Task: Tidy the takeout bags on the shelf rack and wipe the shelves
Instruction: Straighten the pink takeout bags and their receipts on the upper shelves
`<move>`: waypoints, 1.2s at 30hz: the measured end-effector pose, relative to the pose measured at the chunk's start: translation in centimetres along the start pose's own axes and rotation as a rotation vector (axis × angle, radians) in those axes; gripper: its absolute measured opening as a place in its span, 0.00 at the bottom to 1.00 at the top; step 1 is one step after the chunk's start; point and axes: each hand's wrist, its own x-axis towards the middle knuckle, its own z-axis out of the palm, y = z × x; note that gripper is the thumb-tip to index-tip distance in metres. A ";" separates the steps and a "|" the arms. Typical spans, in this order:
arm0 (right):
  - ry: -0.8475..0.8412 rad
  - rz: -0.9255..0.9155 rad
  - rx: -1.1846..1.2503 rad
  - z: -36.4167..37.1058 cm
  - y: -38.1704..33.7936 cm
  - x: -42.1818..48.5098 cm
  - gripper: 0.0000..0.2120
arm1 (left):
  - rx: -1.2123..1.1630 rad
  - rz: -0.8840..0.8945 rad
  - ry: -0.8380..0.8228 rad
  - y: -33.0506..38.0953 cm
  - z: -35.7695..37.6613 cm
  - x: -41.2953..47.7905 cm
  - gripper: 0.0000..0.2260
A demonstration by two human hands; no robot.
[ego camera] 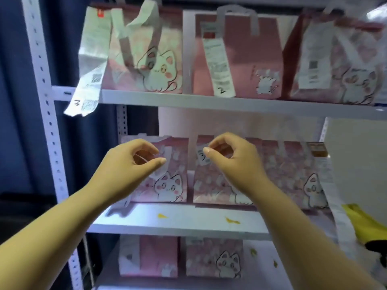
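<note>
The takeout bags (pixel 167 181) are pink, printed with a white cartoon cat outlined in black. White receipts (pixel 218 68) hang on them. The shelves (pixel 188 222) are white with yellow smears (pixel 232 220); the curtain (pixel 12 101) is dark blue.

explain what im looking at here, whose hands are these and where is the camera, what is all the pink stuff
There is only one picture, taken by a camera worn on a person's head, looking forward and down. No robot is involved: the two bare arms reaching in from the bottom are that person's own.

The left hand and right hand are raised in front of the middle shelf of a white metal rack. Both have thumb and fingers curled in a loose pinch. They seem to hold nothing, though whether they touch the bags behind them is unclear.

The pink things are paper takeout bags printed with a cartoon cat, standing in rows on three shelves. Long white receipts hang from several; two bear handwritten numbers.

Small yellow stains mark the shelves, and something yellow sits at the right edge.
</note>
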 end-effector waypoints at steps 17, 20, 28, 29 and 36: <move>-0.198 0.305 -0.124 15.0 11.7 0.2 0.18 | 0.090 -0.311 0.088 -17.4 4.4 1.3 0.12; -0.222 0.359 -0.232 16.5 12.5 0.7 0.20 | 0.127 -0.355 0.090 -19.6 5.7 2.4 0.19; -0.187 0.272 -0.325 18.8 13.3 1.1 0.37 | -0.142 -0.361 0.067 -22.7 7.7 5.6 0.19; -0.179 0.272 -0.328 19.0 13.3 1.2 0.38 | -0.137 -0.387 0.055 -23.2 8.0 6.0 0.22; -0.133 0.324 -0.316 19.8 13.4 1.6 0.37 | -0.181 -0.460 0.023 -25.2 8.7 6.6 0.23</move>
